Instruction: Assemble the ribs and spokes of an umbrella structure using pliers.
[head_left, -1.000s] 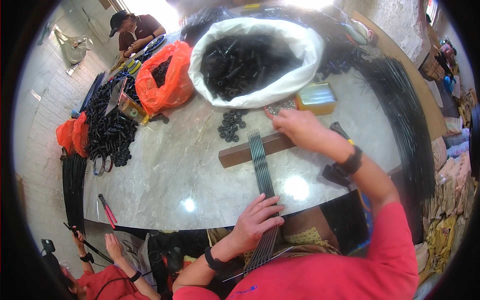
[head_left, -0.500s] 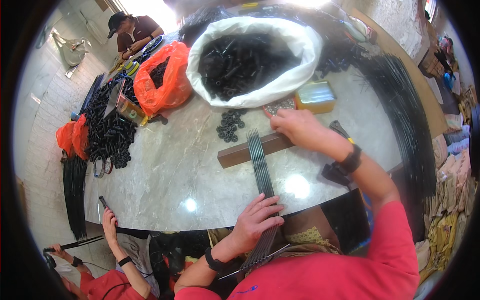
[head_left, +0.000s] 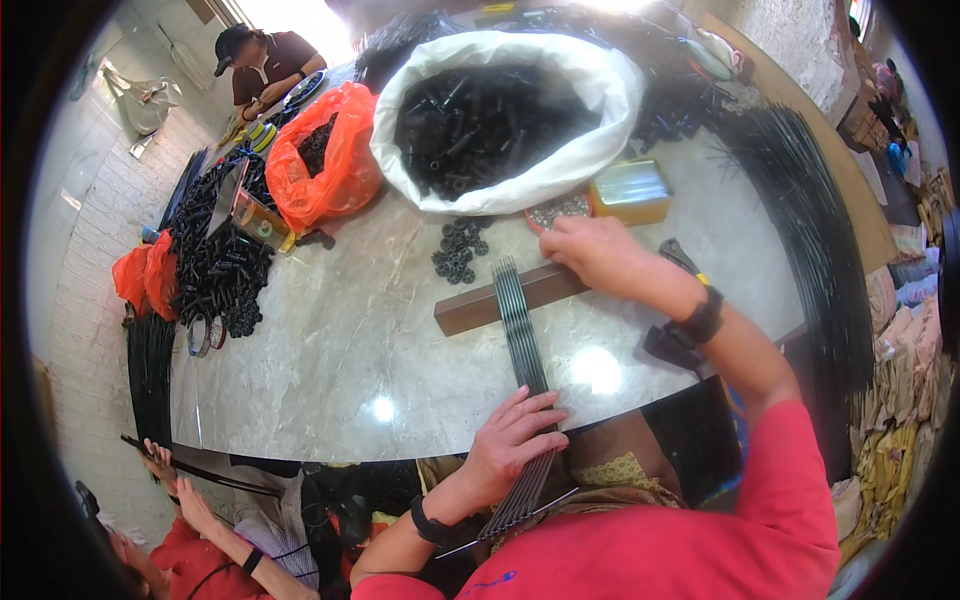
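My left hand lies across a flat row of thin dark rods at the table's near edge, its fingers pressed over them and holding them side by side. The far part of the rods rests across a brown bar, with their tips sticking out past it. My right hand has its fingers bent together in a pinch at the near rim of a round red dish of small pale bits. What its fingertips hold, if anything, is too small to make out. Small black rings lie loose left of the rod tips.
A white sack of black tubular parts stands behind the dish, with a yellowish block beside it. An orange bag and heaped black parts lie left. Pliers-like tool lies right. Co-workers sit far left and near left.
My hands and the rods look nearly unmoved. At the lower left, the co-worker in red has drawn both hands together on long dark rods, away from the table edge.
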